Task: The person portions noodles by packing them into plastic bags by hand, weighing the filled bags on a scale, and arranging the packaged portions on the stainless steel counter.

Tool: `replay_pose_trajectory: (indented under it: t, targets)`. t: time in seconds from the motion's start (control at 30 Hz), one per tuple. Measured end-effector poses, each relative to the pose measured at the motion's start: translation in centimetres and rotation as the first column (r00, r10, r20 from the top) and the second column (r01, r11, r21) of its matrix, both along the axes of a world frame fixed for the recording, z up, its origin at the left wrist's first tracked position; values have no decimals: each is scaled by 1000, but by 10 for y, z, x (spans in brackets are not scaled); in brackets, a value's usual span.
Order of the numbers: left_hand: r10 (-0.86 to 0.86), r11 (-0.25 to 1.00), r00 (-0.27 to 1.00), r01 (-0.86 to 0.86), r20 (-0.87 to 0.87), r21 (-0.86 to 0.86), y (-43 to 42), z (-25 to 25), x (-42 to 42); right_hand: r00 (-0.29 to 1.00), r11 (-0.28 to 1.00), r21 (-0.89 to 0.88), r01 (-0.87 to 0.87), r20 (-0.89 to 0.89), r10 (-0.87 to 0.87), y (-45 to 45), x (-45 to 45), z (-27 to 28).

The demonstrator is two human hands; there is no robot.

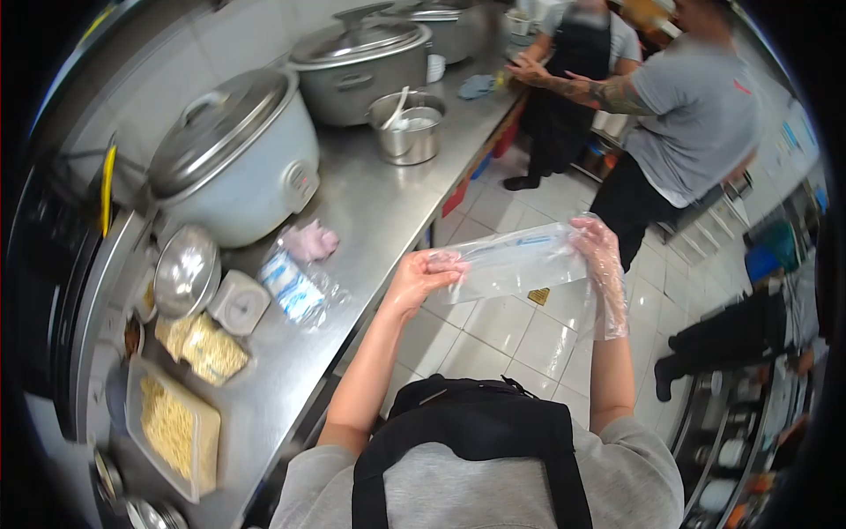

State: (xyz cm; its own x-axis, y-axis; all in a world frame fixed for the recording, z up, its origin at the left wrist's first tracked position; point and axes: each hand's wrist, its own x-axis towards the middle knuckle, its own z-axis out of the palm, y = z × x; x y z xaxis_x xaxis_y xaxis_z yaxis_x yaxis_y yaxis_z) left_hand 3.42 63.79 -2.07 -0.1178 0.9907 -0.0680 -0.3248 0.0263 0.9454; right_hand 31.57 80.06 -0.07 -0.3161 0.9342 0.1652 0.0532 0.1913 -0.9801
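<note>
A thin, clear plastic bag [515,264] with faint blue marks along its upper edge is stretched flat between my hands above the floor. My left hand [429,278] is bare and pinches its left end between thumb and fingers. At the other end, my right hand [601,251], inside a loose clear disposable glove [610,300], has its fingers closed on the upper right corner. To the left on the steel counter [352,238] lie a blue-and-white plastic packet [293,286] and a crumpled pink cloth or bag [310,241].
Large rice cookers [238,159] line the wall, with a steel pot [407,128] in front. Nearer are a kitchen scale [238,302], a steel bowl [187,269], a packet of noodles [203,348] and a tub of yellow shreds [176,432]. Two people [696,115] stand ahead; another is right.
</note>
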Motion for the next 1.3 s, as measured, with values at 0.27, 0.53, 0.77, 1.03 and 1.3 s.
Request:
replay_pose_trajectory:
  t: [0.27, 0.53, 0.77, 1.03, 1.3]
  targets:
    - [118, 993, 993, -118, -14, 5, -49, 5, -34, 975, 972, -84, -219, -56, 215, 7, -56, -8]
    - [636, 757, 604, -609, -480, 236, -117, 8, -47, 833, 846, -1, -533, -174, 525, -69, -192, -17]
    - [757, 639, 441, -657, -483, 401, -134, -8, -49, 356, 349, -117, -930, -526, 772, -145, -254, -5]
    - [793, 580, 528, -808, -304, 108, -208, 25, -83, 427, 448, 77, -891, -196, 883, -154, -292, 2]
    - [769, 523, 447, -851, -457, 49, -288, 25, -64, 234, 25, 541, -841, 322, 918, -236, -346, -27]
